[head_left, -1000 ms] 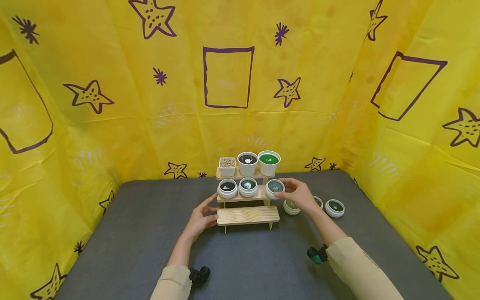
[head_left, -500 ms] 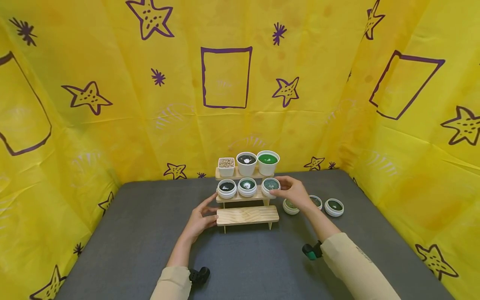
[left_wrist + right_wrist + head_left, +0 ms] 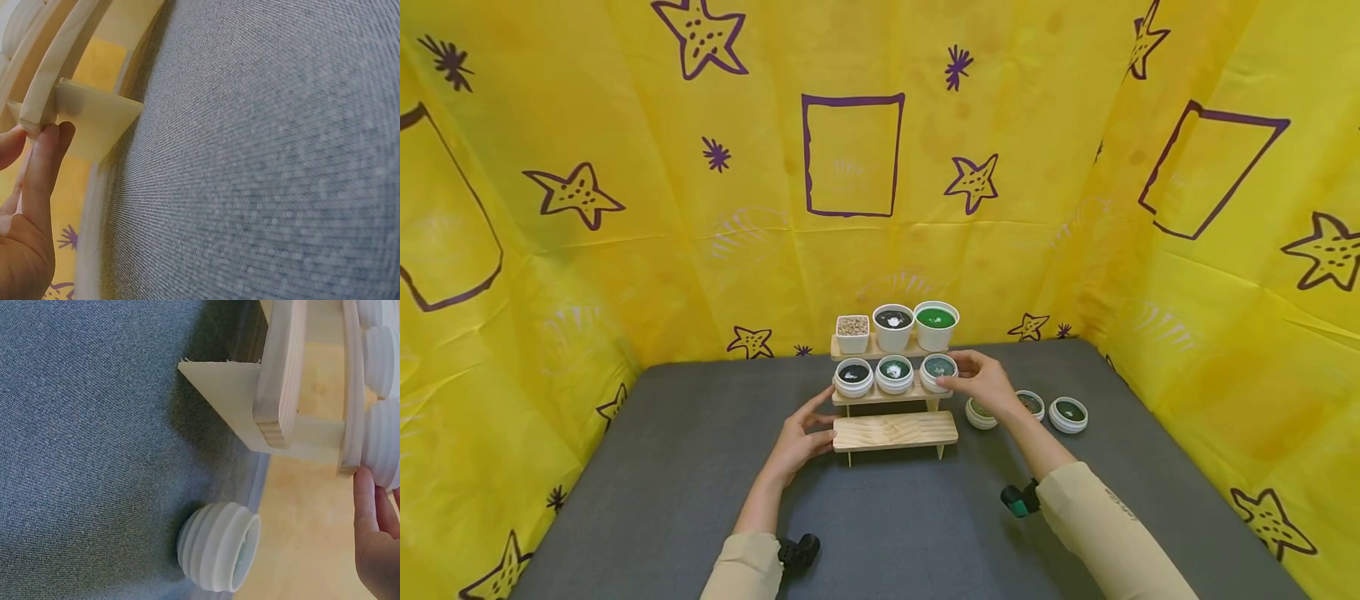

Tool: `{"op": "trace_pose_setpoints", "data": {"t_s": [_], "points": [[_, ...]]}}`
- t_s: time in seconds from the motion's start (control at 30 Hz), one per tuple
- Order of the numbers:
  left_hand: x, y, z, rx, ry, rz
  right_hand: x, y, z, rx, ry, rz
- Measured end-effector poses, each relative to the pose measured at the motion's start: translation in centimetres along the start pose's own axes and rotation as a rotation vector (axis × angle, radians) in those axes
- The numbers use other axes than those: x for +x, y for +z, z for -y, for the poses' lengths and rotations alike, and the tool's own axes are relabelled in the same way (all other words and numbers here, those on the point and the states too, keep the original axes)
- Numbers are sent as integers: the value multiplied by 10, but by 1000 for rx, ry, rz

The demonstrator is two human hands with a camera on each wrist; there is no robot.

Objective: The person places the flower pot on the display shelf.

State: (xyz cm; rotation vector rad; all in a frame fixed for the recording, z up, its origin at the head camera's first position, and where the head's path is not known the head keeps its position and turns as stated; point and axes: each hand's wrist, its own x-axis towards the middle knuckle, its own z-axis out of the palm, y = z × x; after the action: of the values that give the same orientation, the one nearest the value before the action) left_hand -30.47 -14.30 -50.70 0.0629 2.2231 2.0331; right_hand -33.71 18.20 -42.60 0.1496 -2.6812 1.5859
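A three-tier wooden display stand [image 3: 897, 432] stands on the grey table. My left hand [image 3: 801, 440] pinches the left end of its lowest tier; the left wrist view shows the fingers [image 3: 45, 156] under the board and the thumb at its edge. My right hand [image 3: 987, 385] holds a white ribbed pot with teal filling [image 3: 938, 372] at the right end of the middle tier. Beside that pot sit a pot with dark green filling [image 3: 895, 374] and one with black filling [image 3: 853, 377]. In the right wrist view, the fingertips [image 3: 364, 487] touch the held ribbed pot [image 3: 382, 440].
On the top tier are a square cup of grainy bits [image 3: 852, 333], a cup with black filling [image 3: 892, 327] and a bright green one [image 3: 936, 325]. Right of the stand, three small pots, one a dark green pot [image 3: 1068, 415], rest on the table [image 3: 700, 467]. Yellow cloth [image 3: 760, 267] surrounds it.
My right hand has moved left with the teal pot, bringing it closer to the dark green one on the middle tier. The left hand keeps its place at the lowest tier.
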Motion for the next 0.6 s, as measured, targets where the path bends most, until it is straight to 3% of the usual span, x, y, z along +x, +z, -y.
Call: {"op": "trace_pose_setpoints", "data": {"t_s": [0.6], "points": [[0, 0, 1, 1, 13, 4, 1, -1, 0, 11, 6, 10]]}}
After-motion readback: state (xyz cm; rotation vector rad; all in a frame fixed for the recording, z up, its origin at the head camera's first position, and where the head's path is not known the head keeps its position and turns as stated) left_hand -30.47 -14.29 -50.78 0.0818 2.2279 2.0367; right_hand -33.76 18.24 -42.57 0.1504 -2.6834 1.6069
